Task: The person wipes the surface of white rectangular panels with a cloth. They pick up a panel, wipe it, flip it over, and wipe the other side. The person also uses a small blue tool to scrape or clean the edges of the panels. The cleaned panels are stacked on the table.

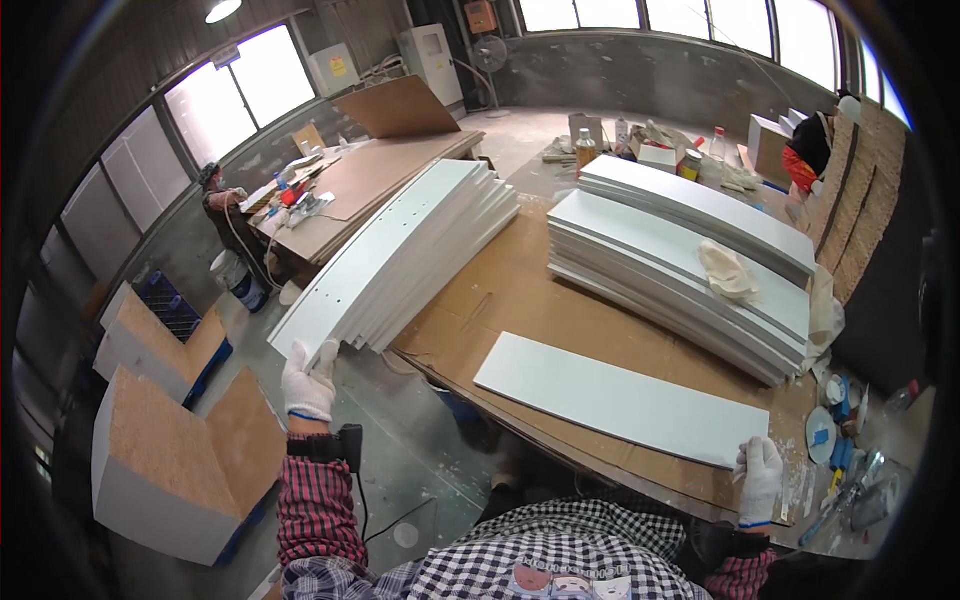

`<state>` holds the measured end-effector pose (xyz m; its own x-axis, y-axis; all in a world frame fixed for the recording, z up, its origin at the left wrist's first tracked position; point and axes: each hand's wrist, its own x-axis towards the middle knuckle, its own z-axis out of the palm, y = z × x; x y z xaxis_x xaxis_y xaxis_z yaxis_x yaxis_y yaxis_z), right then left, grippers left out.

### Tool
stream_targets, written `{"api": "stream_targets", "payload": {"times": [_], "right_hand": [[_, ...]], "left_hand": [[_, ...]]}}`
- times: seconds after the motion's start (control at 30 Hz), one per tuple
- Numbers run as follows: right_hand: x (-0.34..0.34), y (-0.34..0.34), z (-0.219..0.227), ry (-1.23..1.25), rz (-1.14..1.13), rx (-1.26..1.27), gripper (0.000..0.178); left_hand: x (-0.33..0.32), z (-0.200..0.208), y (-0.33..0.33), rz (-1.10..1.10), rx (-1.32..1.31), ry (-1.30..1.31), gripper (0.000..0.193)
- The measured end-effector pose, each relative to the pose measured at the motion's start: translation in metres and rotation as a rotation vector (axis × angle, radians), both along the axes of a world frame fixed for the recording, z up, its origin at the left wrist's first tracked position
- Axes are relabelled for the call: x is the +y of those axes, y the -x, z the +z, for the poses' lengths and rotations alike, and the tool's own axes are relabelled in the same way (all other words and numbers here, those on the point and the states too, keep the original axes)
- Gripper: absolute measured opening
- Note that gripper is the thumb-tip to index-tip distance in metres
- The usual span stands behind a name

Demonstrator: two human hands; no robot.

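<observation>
The right grip (758, 482) is clamped on the corner of one loose board (615, 400), lying at 4 o'clock on the surface (450, 320). The left grip (310, 387), at 8, touches one leaning stack (395, 240); whether closed, I cannot tell. Uneven pulling could make this slide. Two more stacks (640, 262), at 2; one cloth (727, 272).

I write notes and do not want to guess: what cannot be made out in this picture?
Head view:
Underside of the loose white board: hidden by its upper face.
Right hand: any fingertips beneath that board, hidden by it.
Right stack's top beneath the cream cloth: covered by it.
Left hand: whether it grips the left board stack, too small to tell.
</observation>
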<state>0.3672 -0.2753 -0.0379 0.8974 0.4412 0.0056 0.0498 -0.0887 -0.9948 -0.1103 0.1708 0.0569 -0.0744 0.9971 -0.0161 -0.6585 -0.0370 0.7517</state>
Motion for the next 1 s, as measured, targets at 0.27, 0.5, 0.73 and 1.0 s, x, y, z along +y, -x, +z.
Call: {"api": "stream_targets", "payload": {"times": [0.27,0.5,0.73,1.0], "right_hand": [[0.017,0.006,0.020,0.142,0.101,-0.007,0.025],[0.078,-0.028,0.087,0.301,0.152,-0.692,0.057],[0.165,-0.097,0.120,0.539,-0.016,-1.004,0.063],[0.198,-0.159,0.110,0.338,0.058,-0.663,0.035]], "left_hand": [[0.054,-0.033,0.015,-0.061,0.508,0.167,0.057],[0.089,-0.042,-0.010,-0.018,0.421,0.227,0.058],[0.023,-0.086,-0.024,0.162,0.192,0.081,0.092],[-0.066,-0.153,-0.065,-0.169,0.315,0.281,0.071]]}}
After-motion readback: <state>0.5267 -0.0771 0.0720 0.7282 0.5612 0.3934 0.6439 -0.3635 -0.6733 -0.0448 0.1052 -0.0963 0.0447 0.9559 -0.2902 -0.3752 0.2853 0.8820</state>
